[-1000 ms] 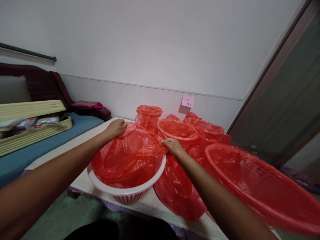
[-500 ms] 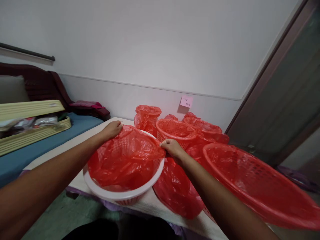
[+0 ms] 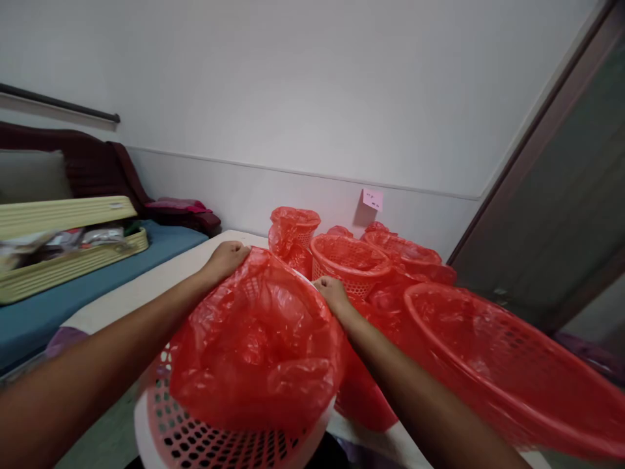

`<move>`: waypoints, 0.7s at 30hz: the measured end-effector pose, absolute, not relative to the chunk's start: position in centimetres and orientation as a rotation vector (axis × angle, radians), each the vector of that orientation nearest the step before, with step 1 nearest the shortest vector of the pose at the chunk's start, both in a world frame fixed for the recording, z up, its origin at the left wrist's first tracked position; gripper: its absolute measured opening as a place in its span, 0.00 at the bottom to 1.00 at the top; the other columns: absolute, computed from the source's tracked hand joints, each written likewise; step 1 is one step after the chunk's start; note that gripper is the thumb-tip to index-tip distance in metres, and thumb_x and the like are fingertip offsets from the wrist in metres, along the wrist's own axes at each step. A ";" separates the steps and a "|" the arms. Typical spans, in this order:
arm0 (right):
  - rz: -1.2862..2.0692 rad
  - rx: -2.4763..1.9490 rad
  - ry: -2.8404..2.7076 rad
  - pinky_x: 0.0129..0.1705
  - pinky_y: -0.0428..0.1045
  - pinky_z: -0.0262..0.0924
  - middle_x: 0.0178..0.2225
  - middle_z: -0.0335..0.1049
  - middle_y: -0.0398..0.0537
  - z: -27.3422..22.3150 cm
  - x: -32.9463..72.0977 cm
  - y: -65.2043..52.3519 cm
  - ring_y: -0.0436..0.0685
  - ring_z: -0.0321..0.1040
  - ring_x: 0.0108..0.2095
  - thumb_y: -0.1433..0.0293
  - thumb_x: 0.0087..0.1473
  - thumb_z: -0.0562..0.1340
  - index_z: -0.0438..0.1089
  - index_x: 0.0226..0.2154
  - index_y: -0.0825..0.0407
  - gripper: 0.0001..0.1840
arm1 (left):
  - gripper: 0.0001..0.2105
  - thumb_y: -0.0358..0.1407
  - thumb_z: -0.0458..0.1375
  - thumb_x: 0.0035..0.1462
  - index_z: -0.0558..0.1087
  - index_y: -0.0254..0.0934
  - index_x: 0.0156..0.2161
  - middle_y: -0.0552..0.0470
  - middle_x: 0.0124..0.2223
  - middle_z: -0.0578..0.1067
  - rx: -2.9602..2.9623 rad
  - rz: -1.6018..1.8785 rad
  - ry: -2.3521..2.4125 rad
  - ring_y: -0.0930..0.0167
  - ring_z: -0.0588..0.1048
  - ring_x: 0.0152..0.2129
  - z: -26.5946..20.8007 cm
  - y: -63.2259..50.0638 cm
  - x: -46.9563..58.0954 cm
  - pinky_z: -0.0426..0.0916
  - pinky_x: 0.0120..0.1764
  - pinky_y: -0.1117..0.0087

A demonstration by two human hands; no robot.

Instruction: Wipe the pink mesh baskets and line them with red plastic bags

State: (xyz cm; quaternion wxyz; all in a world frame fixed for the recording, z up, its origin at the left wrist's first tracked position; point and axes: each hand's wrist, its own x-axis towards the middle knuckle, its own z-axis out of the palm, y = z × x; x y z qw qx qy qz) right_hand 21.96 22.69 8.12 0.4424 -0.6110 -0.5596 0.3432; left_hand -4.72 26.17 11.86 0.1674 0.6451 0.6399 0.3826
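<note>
In front of me a white-rimmed plastic basket with perforated sides (image 3: 215,446) is tilted, its near rim low by my body. A thin red plastic bag (image 3: 258,352) spreads across its mouth and leaves the holed wall nearest me uncovered. My left hand (image 3: 228,259) is closed on the bag's edge at the far left. At the far right of the rim, my right hand (image 3: 333,294) pinches the bag's edge; its fingertips are partly hidden. Close beyond my right hand stands a red-lined basket (image 3: 349,264).
Several more baskets with red bags stand along the wall, including a small one (image 3: 295,225) and a large one (image 3: 508,365) at right. They rest on a cream-covered bed (image 3: 131,296). Left are a yellow case (image 3: 73,273) and a blue mattress (image 3: 180,242). A pink note (image 3: 372,198) hangs on the wall.
The basket has come nearer and tipped towards me, baring its near holed wall. The bag has been drawn up from inside and bulges across the opening. Both hands keep their grip.
</note>
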 end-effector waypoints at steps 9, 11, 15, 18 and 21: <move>0.736 -1.408 -1.597 0.29 0.47 0.55 0.24 0.64 0.41 12.4 22.2 18.5 0.52 0.62 0.25 0.54 0.55 0.59 0.62 0.25 0.50 0.17 | 0.16 0.49 0.55 0.63 0.73 0.35 0.40 0.52 0.36 0.75 2.011 0.848 2.029 0.70 0.74 0.33 11.3 25.0 -1.8 0.71 0.39 0.62; 0.463 -1.430 -1.783 0.34 0.49 0.56 0.29 0.67 0.44 13.0 21.9 16.9 0.54 0.63 0.31 0.53 0.53 0.63 0.65 0.28 0.51 0.18 | 0.17 0.49 0.55 0.63 0.73 0.35 0.40 0.52 0.36 0.75 2.007 0.830 2.050 0.70 0.74 0.32 11.3 25.0 -1.6 0.71 0.39 0.62; 0.009 -1.493 -2.049 0.41 0.51 0.55 0.39 0.66 0.51 13.1 21.2 14.4 0.60 0.64 0.41 0.58 0.54 0.66 0.69 0.33 0.52 0.14 | 0.16 0.48 0.55 0.63 0.73 0.35 0.40 0.52 0.36 0.75 1.993 0.858 2.047 0.71 0.74 0.32 11.2 25.2 -1.8 0.71 0.39 0.62; -0.045 -1.545 -2.150 0.36 0.49 0.51 0.34 0.67 0.48 12.7 21.2 14.5 0.57 0.63 0.35 0.68 0.57 0.61 0.67 0.30 0.52 0.06 | 0.16 0.47 0.56 0.62 0.73 0.35 0.39 0.52 0.35 0.74 1.978 0.921 1.974 0.71 0.74 0.31 11.0 25.4 -2.0 0.71 0.37 0.64; 0.078 -1.566 -2.004 0.32 0.48 0.47 0.26 0.65 0.43 12.5 21.9 15.9 0.53 0.60 0.28 0.72 0.57 0.58 0.61 0.26 0.51 0.08 | 0.15 0.47 0.56 0.63 0.72 0.34 0.37 0.54 0.33 0.74 1.950 1.002 1.839 0.73 0.73 0.28 11.1 25.5 -2.4 0.71 0.34 0.66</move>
